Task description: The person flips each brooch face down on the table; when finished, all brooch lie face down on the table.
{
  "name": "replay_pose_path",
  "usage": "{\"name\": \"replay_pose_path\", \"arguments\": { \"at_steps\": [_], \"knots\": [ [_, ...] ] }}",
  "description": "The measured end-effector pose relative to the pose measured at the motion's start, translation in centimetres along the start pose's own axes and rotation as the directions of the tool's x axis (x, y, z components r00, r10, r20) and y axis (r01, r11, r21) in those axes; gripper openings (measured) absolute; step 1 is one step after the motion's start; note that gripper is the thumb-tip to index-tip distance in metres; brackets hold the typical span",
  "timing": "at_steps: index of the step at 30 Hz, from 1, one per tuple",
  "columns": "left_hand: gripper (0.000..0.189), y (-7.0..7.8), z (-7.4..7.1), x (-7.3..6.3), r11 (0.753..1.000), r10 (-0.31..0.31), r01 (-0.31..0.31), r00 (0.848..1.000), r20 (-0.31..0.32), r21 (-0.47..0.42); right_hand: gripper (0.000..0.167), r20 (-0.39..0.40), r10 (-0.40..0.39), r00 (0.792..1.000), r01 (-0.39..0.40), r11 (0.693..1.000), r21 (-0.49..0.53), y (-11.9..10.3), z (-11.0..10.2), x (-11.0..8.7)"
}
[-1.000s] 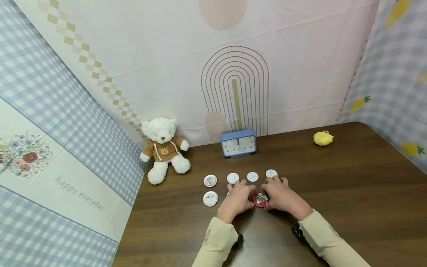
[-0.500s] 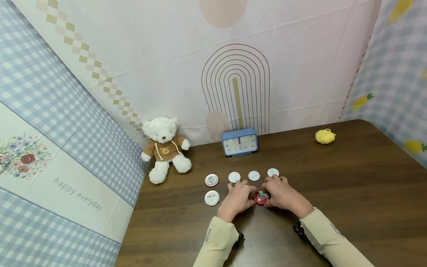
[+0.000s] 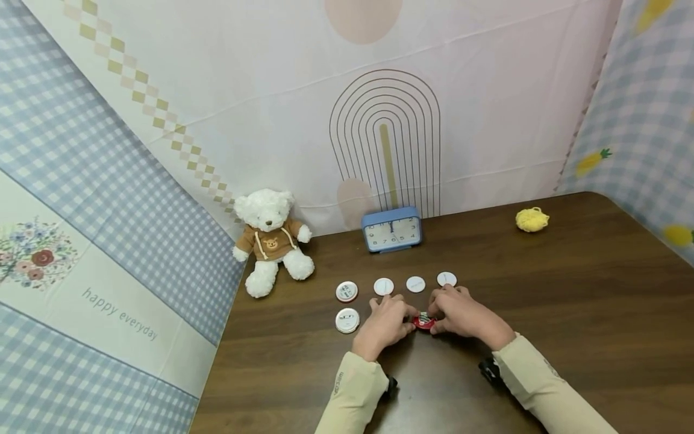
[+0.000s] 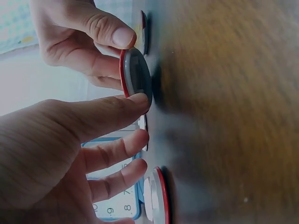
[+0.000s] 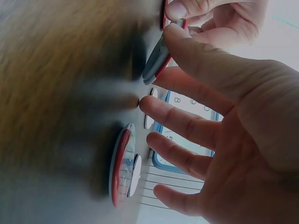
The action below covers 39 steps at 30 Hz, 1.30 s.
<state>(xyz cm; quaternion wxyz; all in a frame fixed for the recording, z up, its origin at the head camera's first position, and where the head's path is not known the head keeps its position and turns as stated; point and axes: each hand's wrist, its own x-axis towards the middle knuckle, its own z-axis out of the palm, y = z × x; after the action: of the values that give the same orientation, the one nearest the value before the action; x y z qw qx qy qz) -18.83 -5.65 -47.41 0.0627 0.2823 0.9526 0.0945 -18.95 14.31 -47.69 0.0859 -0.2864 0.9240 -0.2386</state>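
A red pin-back badge with a green-and-white picture is pinched between both hands, tilted and raised off the table. My left hand holds its left edge; in the left wrist view the thumb lies on the badge's grey back. My right hand grips the right edge with thumb and index finger, the other fingers spread. Beneath the right hand, another red-rimmed badge lies on the table in the right wrist view. One more red-edged badge is near the left fingers.
Left of the hands lie two badges, an upper badge and a lower badge with its pin side up. Beyond the hands are white discs in a row. Farther back are a teddy bear, a blue clock and yellow yarn.
The red badge has tilted between the fingers, so less of its picture shows in the head view. Both hands stay around it, and the head view has shifted slightly.
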Motion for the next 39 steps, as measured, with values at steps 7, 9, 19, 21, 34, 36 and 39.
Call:
{"name": "replay_pose_path", "arguments": {
  "at_steps": [7, 9, 19, 21, 34, 36, 39],
  "knots": [
    [0.022, -0.3, -0.4, -0.2, 1.000, 0.012, -0.012, 1.000, 0.000, -0.014, 0.004, -0.009, -0.053, 0.999, 0.053, 0.998, -0.016, -0.1, -0.5, 0.1],
    [0.022, -0.4, -0.5, -0.3, 1.000, 0.018, -0.018, 1.000, -0.007, -0.018, 0.005, -0.008, -0.063, 0.998, 0.063, 0.998, -0.014, 0.0, -0.6, 0.2],
    [0.016, -0.6, -0.6, -0.3, 0.999, 0.035, -0.033, 0.997, -0.070, 0.021, 0.009, -0.023, -0.060, 0.998, 0.060, 0.998, 0.006, 0.3, -0.8, 0.5],
    [0.015, -0.5, -0.6, -0.4, 0.999, 0.022, -0.020, 0.997, -0.076, 0.033, 0.009, -0.028, -0.046, 0.999, 0.046, 0.999, 0.024, 0.3, -0.7, 0.6],
    [0.013, -0.6, 0.8, -0.1, 0.991, -0.029, 0.045, 0.992, -0.123, 0.123, 0.016, -0.161, -0.055, 0.985, 0.035, 0.992, -0.124, 1.1, 0.7, 0.8],
    [0.013, -0.7, 1.0, 0.0, 0.990, -0.042, 0.060, 0.990, -0.138, 0.127, 0.016, -0.186, -0.059, 0.981, 0.034, 0.990, -0.134, 1.3, 0.8, 0.8],
    [0.014, -0.8, 0.8, 0.1, 0.990, -0.052, 0.072, 0.985, -0.162, 0.118, 0.016, -0.193, -0.057, 0.980, 0.031, 0.990, -0.135, 1.4, 0.7, 1.0]
  ]
}}
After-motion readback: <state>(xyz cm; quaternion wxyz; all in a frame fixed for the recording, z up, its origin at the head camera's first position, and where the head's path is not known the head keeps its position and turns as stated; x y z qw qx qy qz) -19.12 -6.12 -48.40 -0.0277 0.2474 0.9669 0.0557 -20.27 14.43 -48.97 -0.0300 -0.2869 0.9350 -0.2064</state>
